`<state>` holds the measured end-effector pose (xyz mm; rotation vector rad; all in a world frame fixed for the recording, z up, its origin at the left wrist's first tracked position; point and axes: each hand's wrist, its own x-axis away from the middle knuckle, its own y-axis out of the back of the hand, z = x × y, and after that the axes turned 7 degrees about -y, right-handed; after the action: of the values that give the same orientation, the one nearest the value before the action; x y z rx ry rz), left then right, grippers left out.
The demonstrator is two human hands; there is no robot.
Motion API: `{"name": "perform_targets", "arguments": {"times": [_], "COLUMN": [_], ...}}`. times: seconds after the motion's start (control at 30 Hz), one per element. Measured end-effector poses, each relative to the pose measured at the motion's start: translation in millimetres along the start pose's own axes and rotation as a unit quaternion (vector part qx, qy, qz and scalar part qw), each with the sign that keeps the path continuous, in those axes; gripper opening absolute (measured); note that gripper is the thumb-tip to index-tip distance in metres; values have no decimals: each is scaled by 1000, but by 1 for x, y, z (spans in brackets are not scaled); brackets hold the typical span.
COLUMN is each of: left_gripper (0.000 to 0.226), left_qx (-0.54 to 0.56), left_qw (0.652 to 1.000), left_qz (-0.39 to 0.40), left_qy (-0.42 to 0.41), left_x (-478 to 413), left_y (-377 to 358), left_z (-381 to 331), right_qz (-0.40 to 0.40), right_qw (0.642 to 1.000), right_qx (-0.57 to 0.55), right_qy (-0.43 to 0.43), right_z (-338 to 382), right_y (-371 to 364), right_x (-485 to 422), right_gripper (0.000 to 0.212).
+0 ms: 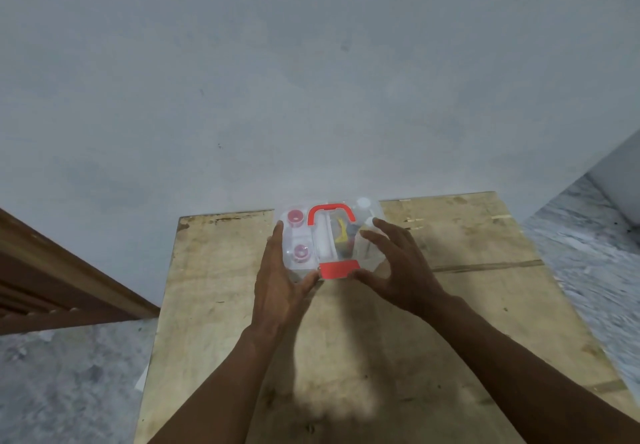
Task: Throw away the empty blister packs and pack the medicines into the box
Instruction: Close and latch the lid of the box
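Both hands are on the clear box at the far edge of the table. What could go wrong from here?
The box sits at the far edge of the table, against the wall, so a push could tip or jam it. The left hand and right hand only touch its sides with spread fingers; lifting like this, it might slip. The red latch may not be shut.

A bare plywood table (363,322) with a scuffed, stained top stands against a pale wall, seen from its near edge. One thing lies directly on it: a clear plastic medicine box (330,239) with its lid down, a red handle (331,213) on the lid and a red latch (338,268) on its near side. The box sits at the table's far edge, about midway between the far corners.
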<state>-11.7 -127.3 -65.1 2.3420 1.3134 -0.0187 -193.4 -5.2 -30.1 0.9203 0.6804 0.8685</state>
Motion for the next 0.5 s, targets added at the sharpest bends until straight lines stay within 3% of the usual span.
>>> {"name": "perform_targets", "arguments": {"times": [0.13,0.2,0.37,0.5], "left_gripper": [102,103,105,114], "left_qx": [-16,-21,-57,-34], "left_qw": [1000,999,998,998], "left_qz": [4,11,32,51], "left_qy": [19,24,-6,-3], "left_x": [0,0,-1,-3], "left_y": [1,2,6,5], "left_z": [8,11,13,19], "right_qz": [-29,-29,-51,-75], "right_qw": [995,994,995,994], "right_qx": [-43,-31,9,4], "right_qy": [-80,-101,-87,-78], "right_z": [-4,-6,-10,-7], "right_y": [-9,-17,-39,-45], "right_x": [-3,-4,1,1], "right_gripper": [67,76,95,93]}}
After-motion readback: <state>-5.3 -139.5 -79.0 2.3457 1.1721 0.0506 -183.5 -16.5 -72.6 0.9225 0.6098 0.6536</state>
